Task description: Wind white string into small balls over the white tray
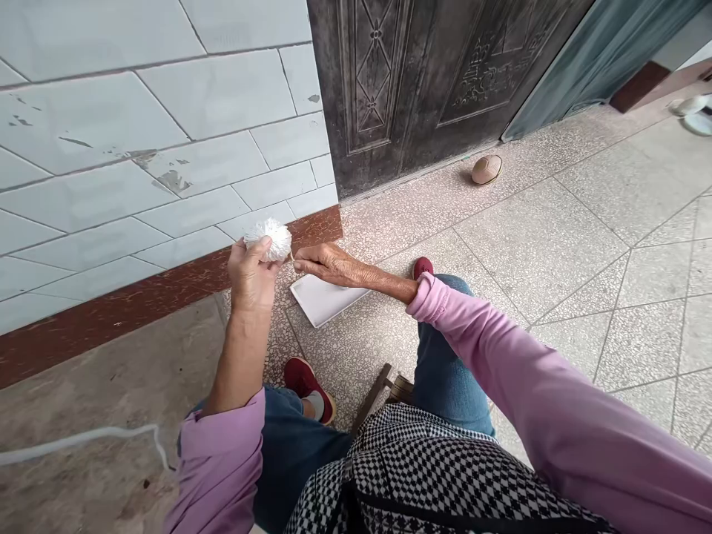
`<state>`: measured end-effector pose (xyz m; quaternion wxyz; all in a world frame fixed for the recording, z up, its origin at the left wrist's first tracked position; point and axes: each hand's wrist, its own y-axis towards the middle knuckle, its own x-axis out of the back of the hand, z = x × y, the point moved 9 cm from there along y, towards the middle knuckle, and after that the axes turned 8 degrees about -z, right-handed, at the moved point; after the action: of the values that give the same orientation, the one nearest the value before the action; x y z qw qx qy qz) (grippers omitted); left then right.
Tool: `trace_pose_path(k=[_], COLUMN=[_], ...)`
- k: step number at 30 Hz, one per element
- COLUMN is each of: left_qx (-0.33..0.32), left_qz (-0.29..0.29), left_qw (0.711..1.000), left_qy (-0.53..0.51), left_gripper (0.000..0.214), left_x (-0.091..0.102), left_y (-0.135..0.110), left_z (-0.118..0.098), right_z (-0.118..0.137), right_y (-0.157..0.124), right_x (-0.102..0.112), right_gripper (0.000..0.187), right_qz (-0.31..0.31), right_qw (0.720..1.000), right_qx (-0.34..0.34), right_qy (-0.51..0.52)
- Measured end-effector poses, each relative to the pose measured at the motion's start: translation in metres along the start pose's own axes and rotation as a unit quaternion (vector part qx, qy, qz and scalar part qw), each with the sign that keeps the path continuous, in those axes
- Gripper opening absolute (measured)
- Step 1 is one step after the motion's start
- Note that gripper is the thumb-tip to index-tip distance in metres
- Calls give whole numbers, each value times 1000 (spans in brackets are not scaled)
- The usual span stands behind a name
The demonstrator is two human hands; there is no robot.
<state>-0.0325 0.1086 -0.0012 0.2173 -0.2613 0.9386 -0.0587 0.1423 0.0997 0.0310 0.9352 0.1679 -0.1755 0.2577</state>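
Observation:
A fluffy white yarn pom-pom is held up in front of the tiled wall. My left hand grips it from the near side, the thumb pressed over its edge. Just to the right, my right hand is closed in a pinch on a short strand of white yarn that hangs from the pom-pom. The tip of that strand is hidden by the fingers. Below my right hand, a flat white rectangular board or box lid lies on the floor, partly covered by the hand and forearm.
My knees and red shoes frame a wooden stool part. A dark embossed door stands ahead, with a tan rounded object near its sill. A white hose or cable runs along the left floor. A teal curtain hangs at right.

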Motion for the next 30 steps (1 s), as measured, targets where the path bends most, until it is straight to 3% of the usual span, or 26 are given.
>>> trace_pose_path(k=[4,8,11,15,21,25,30], left_qx=[-38,-75,-58,-10,28,21,19], left_qz=[-1,36,106,196,242,259,268], left_qw=[998,987,975,966,961,954,947], left_qy=[49,137,184,166,135,147,175], left_gripper=[68,79,75,63,69,80,80], left_x=[2,-4,-17,-36,-46,-43,-38], left_y=[6,8,0,-21,-37,-35,-30], left_z=[4,11,22,29,27,25,28], right_z=[5,3,-7,-12,-5,-4,-11], right_y=[-1,6,14,18,12,13,16], right_x=[9,37,56,72,76,74,70], right_gripper=[45,44,49,61,57,56,56], right_qz=[4,-56,-105,-150,-160,-159,-155], right_qw=[999,994,986,981,978,977,979], right_qx=[-12,-34,-48,-37,-71,-94,-74], right_qy=[30,83,118,117,114,103,107])
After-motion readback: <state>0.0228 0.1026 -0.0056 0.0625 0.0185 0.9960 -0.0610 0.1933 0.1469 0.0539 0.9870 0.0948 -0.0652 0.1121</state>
